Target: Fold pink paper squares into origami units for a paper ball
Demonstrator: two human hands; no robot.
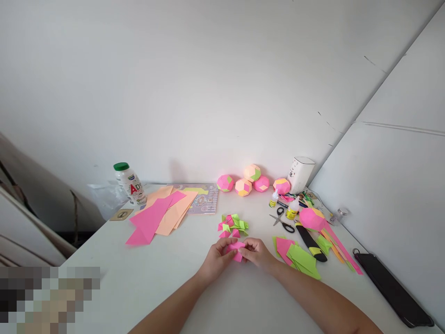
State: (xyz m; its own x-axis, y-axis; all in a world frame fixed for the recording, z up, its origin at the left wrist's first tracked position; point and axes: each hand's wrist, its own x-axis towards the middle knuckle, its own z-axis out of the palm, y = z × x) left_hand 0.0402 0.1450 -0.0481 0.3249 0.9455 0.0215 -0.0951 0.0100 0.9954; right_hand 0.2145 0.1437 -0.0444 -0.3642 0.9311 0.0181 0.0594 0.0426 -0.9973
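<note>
Both my hands meet at the middle of the white table [146, 283]. My left hand [217, 257] and my right hand [255, 253] pinch a small folded pink paper piece [237, 250] between their fingertips, just above the tabletop. Right behind them lies a small heap of folded pink and green paper units [233, 225]. Pink and green cut paper squares [299, 257] lie to the right of my right hand.
Pink and orange paper sheets [162, 215] lie at left, near a white bottle with a green cap [129, 183]. Several paper balls [248, 181] stand at the wall. Scissors [282, 221], glue bottles [292, 208], a yellow-black cutter [311, 241], a black case [391, 287] lie right.
</note>
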